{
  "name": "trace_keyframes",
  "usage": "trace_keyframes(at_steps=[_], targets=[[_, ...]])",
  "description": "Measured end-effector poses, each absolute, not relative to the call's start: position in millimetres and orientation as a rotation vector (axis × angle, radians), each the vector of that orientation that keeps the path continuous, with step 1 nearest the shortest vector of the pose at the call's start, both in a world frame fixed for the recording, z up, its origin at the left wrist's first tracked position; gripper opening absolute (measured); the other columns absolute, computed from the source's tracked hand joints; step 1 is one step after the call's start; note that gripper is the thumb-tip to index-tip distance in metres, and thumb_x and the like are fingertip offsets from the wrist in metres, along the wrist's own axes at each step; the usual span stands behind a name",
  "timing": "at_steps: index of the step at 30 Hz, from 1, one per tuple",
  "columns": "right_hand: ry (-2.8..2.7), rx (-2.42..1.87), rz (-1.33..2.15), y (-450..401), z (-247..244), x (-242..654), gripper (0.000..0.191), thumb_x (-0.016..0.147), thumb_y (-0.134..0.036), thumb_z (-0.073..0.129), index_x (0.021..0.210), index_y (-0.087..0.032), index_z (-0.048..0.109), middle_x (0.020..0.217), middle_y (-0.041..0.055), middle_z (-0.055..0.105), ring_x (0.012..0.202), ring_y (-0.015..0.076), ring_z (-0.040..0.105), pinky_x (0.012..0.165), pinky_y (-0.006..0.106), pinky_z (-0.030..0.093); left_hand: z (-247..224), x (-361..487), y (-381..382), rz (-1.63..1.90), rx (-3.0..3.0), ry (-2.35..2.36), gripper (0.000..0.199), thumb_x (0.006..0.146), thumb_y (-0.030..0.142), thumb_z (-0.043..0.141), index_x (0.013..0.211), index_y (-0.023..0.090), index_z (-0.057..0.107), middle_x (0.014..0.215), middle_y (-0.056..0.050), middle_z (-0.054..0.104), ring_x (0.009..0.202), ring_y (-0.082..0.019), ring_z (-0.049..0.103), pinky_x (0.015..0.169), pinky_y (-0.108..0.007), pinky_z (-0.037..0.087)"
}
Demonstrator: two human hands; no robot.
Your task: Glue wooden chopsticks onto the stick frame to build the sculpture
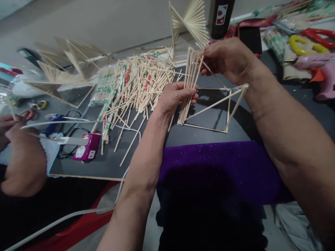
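Observation:
A stick frame [213,105] made of thin wooden sticks rests on the dark table, with a fan of upright sticks [190,75] at its left side. My left hand [175,94] is closed round the lower part of this fan, thumb across the sticks. At the fan's top, my right hand [226,57] is pinched on a stick; its fingertips are partly hidden behind the hand. A slanting stick runs from below that hand down to the frame's back corner. Left of the frame lies a big loose pile of wooden sticks [142,83].
Finished fan-like stick models stand at the back [192,21] and left [64,78]. A pink glue gun [326,75], yellow-handled scissors [295,45] and a dark bottle [221,17] are on the right. A purple device [87,148], a white cable [78,122] and another person's hand [12,122] are left.

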State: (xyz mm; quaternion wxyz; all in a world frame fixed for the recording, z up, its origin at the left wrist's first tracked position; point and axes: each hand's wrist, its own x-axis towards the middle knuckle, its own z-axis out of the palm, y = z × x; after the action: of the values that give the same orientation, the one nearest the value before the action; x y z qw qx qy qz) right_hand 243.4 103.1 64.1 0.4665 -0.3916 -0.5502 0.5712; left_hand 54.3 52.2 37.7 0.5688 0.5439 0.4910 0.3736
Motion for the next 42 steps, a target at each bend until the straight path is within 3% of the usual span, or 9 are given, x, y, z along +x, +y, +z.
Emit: trace_keyframes(at_steps=[5,12,25,42], targets=[[-1.390,-0.820,1.455,105,56,253,0.015,0.078,-0.017,0.060,0.077,-0.015,0.074,0.076,0.0083,0.070,0.064,0.0152,0.063,0.060,0.026,0.048,40,54,51,0.872,1.262,1.182,0.021,0.079,0.021,0.071,0.098,0.012,0.074,0.076,-0.003,0.074,0.077,-0.015,0.076,0.076,-0.028,0.063],[-1.480,-0.779,1.371,107,46,254,0.015,0.086,-0.027,0.068,0.075,-0.018,0.074,0.071,0.0041,0.068,0.063,0.0128,0.058,0.059,0.023,0.041,41,54,50,0.869,1.234,1.165,0.020,0.079,0.021,0.072,0.096,0.011,0.074,0.073,-0.002,0.074,0.073,-0.013,0.075,0.076,-0.026,0.063],[-1.485,-0.745,1.326,111,43,249,0.021,0.088,-0.025,0.071,0.068,-0.017,0.071,0.062,0.0027,0.063,0.054,0.0107,0.050,0.056,0.024,0.039,41,52,52,0.833,1.258,1.167,0.022,0.079,0.024,0.072,0.097,0.012,0.074,0.075,-0.003,0.075,0.072,-0.012,0.075,0.073,-0.025,0.061],[-1.420,-0.825,1.367,110,48,248,0.023,0.088,-0.015,0.067,0.065,-0.016,0.071,0.066,0.0051,0.067,0.054,0.0116,0.052,0.055,0.026,0.039,40,51,54,0.830,1.250,1.150,0.021,0.077,0.025,0.075,0.094,0.012,0.074,0.074,-0.003,0.075,0.070,-0.013,0.075,0.074,-0.026,0.062]])
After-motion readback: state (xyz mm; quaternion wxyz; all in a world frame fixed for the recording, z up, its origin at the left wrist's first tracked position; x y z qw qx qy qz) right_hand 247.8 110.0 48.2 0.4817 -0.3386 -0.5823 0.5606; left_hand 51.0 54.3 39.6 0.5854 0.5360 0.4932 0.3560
